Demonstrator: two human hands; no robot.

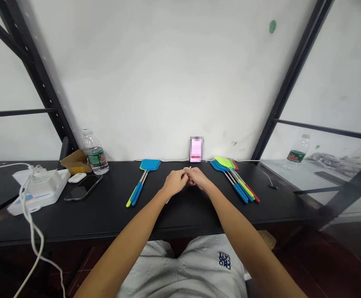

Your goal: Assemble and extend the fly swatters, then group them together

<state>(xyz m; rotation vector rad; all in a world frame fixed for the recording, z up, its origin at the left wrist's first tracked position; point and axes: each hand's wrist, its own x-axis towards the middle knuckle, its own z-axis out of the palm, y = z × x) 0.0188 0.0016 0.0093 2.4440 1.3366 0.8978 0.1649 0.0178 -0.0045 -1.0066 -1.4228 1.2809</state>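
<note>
A black desk [106, 217] runs across the view against a white, scuffed wall [137, 82], with black metal frame uprights [37, 70] slanting up at the left and right. Dark reddish floor [326, 260] shows below the desk at the right.

The left hand [174, 183] and right hand [197, 178] meet above the middle of the desk. Their fingers [184, 174] are drawn narrowly together, pinching a small yellow-green piece [186, 168] with a white tip; its exact form is too small to tell.

A single blue-headed fly swatter [149, 165] lies left of the hands, and a fanned bundle of fly swatters [225, 165] in blue, green and red lies to the right. Behind the hands, a pixelated pink phone [196, 149] stands upright against the wall.

Farther left are a water bottle [95, 153], a cardboard scrap [75, 162], a black smartphone [82, 187], and a white plastic box [40, 191] tangled with a white cable [28, 207]. Another water bottle [298, 151] stands beyond the right upright.
</note>
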